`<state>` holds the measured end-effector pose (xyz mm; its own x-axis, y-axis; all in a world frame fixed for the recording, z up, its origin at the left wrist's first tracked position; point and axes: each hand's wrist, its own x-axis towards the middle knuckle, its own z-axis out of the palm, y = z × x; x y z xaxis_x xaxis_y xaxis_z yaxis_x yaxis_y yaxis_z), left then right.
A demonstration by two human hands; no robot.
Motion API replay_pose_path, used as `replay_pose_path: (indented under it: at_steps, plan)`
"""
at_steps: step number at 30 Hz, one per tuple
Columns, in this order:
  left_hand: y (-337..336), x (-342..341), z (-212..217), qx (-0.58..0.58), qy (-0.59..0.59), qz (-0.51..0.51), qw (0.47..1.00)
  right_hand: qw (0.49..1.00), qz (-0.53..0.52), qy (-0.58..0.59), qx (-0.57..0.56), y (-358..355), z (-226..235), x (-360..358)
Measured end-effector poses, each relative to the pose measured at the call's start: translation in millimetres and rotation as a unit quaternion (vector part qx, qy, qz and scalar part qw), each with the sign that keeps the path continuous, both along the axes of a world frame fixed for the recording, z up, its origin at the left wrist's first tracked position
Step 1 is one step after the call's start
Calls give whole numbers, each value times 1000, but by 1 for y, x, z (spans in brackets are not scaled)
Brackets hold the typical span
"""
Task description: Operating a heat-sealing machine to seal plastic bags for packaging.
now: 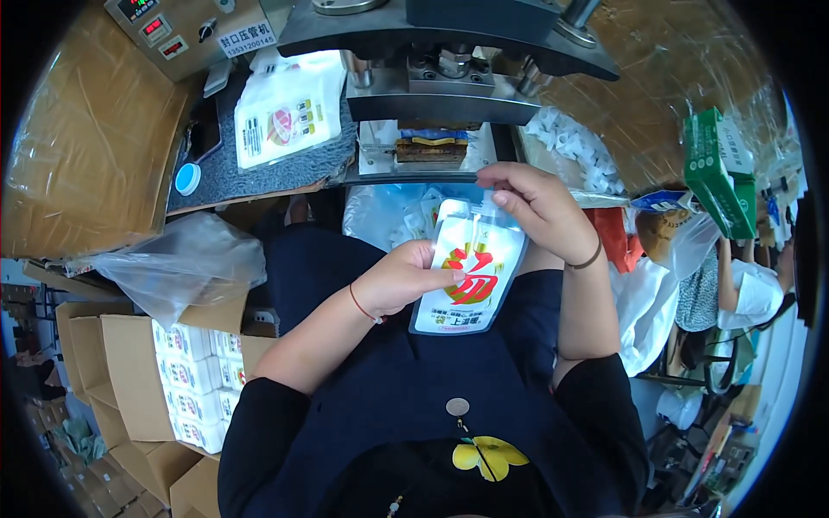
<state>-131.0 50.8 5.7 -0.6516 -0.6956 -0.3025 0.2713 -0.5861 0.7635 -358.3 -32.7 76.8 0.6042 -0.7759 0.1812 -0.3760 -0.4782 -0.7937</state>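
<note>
Brightness: even, fairly bright daylight-like light across the centre of the frame; colours lean cool and bluish.
Glare: soft sheen on the white pouch [471, 263] in the middle and on the stack of pouches [285, 116] at upper left; the clear plastic bag [186, 259] at left catches pale highlights.
Shadows: weak and diffuse; a dark patch under the sealing machine [445, 52] at top centre; the navy clothing at the bottom reads nearly black.
Distortion: strong fisheye bend; the cardboard boxes [129, 380] at lower left curve toward the rim.
Edges: black vignette in all four corners.
Sharpness: centre is crisp; the right edge is smeared and softer.
</note>
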Motion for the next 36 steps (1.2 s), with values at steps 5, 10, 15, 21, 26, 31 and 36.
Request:
replay_pose_path:
  at_steps: [5,10,15,21,26,31,36]
  plan:
    - [-9,4,-7,24,0,-3,1000,998,30,62,-3,-6,-13,-3]
    - [-19,9,-12,30,4,50,998,933,-226,158,-233,-37,-24,-44]
    - [-56,30,-5,34,42,87,995,863,-263,364,-230,-72,-54,-68]
    - [-78,37,-6,57,36,132,989,890,-273,295,-215,-70,-67,-66]
    - [-85,58,10,-155,-251,365,883,892,-242,280,-259,-69,-69,-66]
    - [-103,145,6,-456,-774,153,411,826,-267,270,-416,-65,-61,-70]
    - [-45,152,-30,-549,-644,193,497,871,-369,76,-315,-33,-42,-55]
